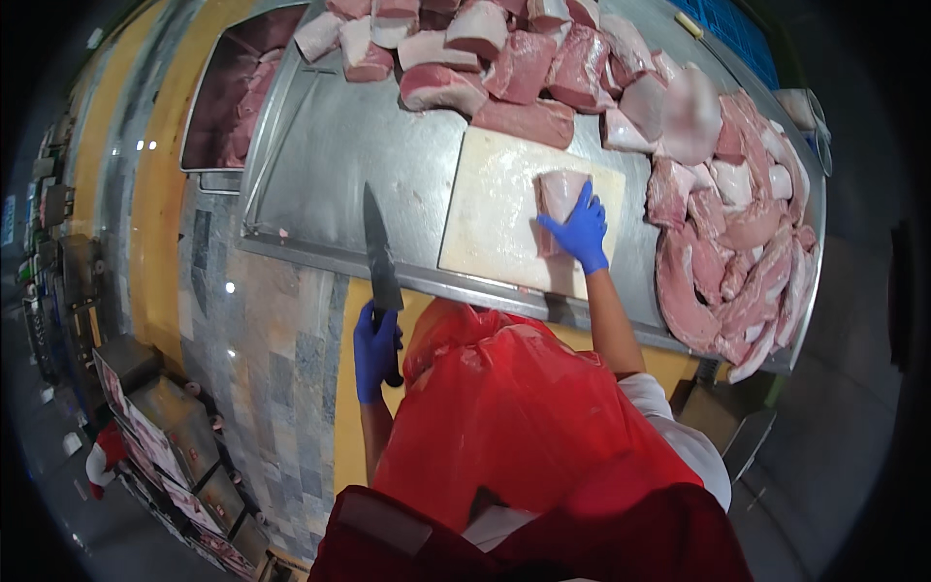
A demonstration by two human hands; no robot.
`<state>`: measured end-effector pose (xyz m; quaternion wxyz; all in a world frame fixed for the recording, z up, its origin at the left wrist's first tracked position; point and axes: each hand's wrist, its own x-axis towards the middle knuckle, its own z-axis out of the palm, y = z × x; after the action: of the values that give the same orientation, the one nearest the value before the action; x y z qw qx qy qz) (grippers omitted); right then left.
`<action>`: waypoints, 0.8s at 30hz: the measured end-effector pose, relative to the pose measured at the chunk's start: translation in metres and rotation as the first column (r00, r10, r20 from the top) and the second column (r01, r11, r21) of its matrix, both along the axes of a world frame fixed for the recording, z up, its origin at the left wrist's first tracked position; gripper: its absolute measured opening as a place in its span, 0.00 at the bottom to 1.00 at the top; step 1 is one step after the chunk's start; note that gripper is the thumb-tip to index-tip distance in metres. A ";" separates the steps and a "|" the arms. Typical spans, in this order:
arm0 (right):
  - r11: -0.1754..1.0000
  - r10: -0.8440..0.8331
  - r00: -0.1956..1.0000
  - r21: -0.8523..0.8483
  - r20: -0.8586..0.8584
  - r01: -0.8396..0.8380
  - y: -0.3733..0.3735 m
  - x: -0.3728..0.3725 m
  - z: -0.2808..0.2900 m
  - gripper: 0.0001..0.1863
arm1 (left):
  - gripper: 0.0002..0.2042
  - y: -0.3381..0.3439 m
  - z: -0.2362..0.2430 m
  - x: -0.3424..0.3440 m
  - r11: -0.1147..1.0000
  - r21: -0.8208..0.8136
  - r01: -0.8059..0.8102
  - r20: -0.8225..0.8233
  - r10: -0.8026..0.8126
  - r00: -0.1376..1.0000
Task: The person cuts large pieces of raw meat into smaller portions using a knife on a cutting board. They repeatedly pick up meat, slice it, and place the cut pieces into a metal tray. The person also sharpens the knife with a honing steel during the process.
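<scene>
Left hand (371,354): wrapped round the handle of a knife (380,242), its blade pointing away, apart from the board.
Right hand (584,233): partly spread, resting on the meat piece.
Meat piece (558,189): on the pale cutting board (482,218), with no fresh cut visible.
Progress: seemingly mid-batch; thick blocks (522,66) crowd the far side and strips (742,276) heap at right, though which are finished cannot be told.
Table (339,145): shiny metal, raised rim.
Tub (206,97): beyond its left end, holding meat.
Room: tiled floor (291,330), yellow bands.
</scene>
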<state>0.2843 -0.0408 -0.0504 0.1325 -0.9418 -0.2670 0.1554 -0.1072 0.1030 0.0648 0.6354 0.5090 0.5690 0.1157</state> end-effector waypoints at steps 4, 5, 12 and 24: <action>0.996 0.061 0.994 0.056 0.092 -0.066 -0.005 0.018 0.002 0.61 | 0.22 0.022 -0.023 0.032 0.965 0.044 0.257 0.184 -0.261 0.948; 0.987 0.101 0.987 0.109 0.128 -0.115 -0.007 0.021 -0.005 0.59 | 0.23 0.025 -0.031 0.044 0.946 0.073 0.317 0.253 -0.325 0.911; 0.953 0.176 0.954 0.200 0.243 -0.226 -0.006 0.010 -0.020 0.45 | 0.24 0.031 -0.094 0.159 0.839 -0.041 0.543 0.336 -0.501 0.798; 0.959 0.157 0.961 0.196 0.228 -0.203 0.001 0.004 -0.017 0.43 | 0.26 0.049 -0.104 0.224 0.643 0.046 0.764 0.029 -0.766 0.643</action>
<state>0.2880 -0.0398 -0.0669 0.1912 -0.9044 -0.3798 0.0364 0.1169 0.1524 -0.0390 0.6301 0.7082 0.2845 -0.1432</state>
